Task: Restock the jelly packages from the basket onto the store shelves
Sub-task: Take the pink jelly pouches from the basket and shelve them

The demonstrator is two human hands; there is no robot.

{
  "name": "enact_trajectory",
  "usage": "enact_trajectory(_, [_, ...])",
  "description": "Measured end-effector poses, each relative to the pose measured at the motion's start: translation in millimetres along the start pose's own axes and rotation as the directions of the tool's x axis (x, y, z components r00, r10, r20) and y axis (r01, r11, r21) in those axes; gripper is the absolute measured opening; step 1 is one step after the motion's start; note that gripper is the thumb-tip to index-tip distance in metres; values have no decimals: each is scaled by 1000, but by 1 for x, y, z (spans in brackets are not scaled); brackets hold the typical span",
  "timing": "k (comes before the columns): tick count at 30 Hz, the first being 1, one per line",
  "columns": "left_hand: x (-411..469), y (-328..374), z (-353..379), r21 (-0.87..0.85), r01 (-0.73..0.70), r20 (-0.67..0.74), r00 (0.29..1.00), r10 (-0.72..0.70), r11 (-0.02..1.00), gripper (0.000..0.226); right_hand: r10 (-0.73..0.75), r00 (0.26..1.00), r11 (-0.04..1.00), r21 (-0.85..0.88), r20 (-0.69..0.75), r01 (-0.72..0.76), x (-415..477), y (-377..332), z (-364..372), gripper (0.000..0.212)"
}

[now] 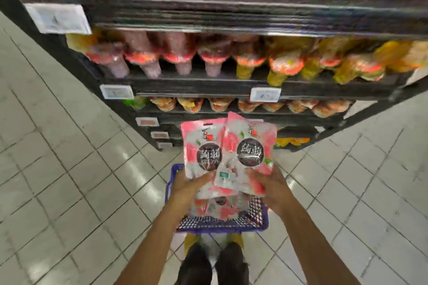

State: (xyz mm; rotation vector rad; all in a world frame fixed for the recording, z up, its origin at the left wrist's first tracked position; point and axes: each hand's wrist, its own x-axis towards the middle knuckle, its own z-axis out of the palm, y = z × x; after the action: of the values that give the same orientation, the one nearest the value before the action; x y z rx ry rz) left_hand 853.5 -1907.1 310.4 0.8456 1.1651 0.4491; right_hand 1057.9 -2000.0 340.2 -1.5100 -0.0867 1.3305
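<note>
On floor (69,169) sits basket (222,227), jelly pkgs (249,143) above it, shelves (196,87) just behind.

Jelly packages (245,152) pink-white (dark round label); basket (222,224) blue mesh; shelves (231,85) black; floor tiles (69,169) pale grey.

Ahead of your fingers (253,172), the black shelves (231,85) close the way, their tiers crammed side by side with bagged goods (215,53). The two pink packages (245,152) fanned up from your fingertips screen the lower tiers. Beneath your fingers the blue basket (222,225) blocks the drop, part-filled with more of them. Open tiled floor (69,169) spreads outward of your left hand (187,184) and right hand (272,184).
</note>
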Motion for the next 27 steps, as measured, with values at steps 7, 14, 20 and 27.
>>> enact_trajectory(7, [-68,130,13,-36,-234,144,961,237,972,42,-354,934,935,60,58,350,-99,-123,42,54])
enact_trajectory(14, [-98,238,16,-60,-455,220,862,457,888,64,-598,791,797,192,126,572,-154,-205,70,57])
enact_trajectory(20, [-120,300,34,-113,-597,231,762,605,794,52,-732,673,677,224,106,701,-169,-252,71,47])
enact_trajectory(27, [-128,345,60,-116,-676,214,698,683,728,50,-816,563,577,169,130,799,-174,-305,57,47])
